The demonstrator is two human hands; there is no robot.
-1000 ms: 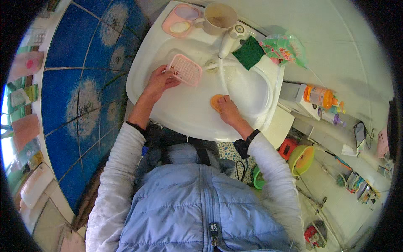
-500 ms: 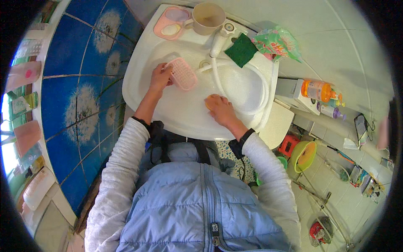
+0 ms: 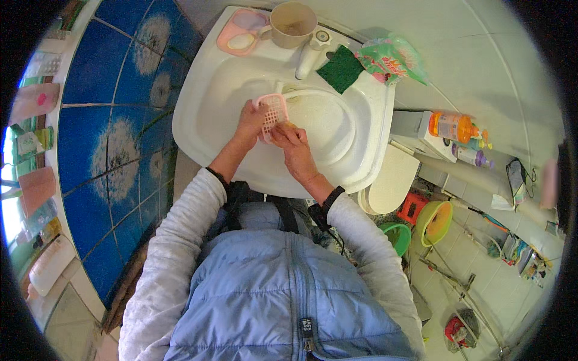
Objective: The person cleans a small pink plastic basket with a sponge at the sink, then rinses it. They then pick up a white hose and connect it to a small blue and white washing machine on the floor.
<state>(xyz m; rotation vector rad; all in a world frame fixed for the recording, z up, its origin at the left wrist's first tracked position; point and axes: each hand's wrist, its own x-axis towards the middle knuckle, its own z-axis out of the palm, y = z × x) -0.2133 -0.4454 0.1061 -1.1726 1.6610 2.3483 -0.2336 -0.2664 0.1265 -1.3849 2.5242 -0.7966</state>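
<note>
- Two bare hands were close together over the front half of a white washbasin (image 3: 201, 135).
- Left hand (image 3: 247, 125): fingers pinched the left side of a pink slotted soap basket (image 3: 277, 108), held tilted over the bowl.
- Right hand (image 3: 293, 142): fingers curled at the basket's lower right, gripping an orange pad (image 3: 291, 124), mostly hidden.
- Beyond the basket: a white faucet (image 3: 309, 58) and a looped white hose (image 3: 345, 108).
- Rear rim, left to right: pink soap dish (image 3: 226, 41), beige mug (image 3: 288, 40), green scouring pad (image 3: 341, 70).
</note>
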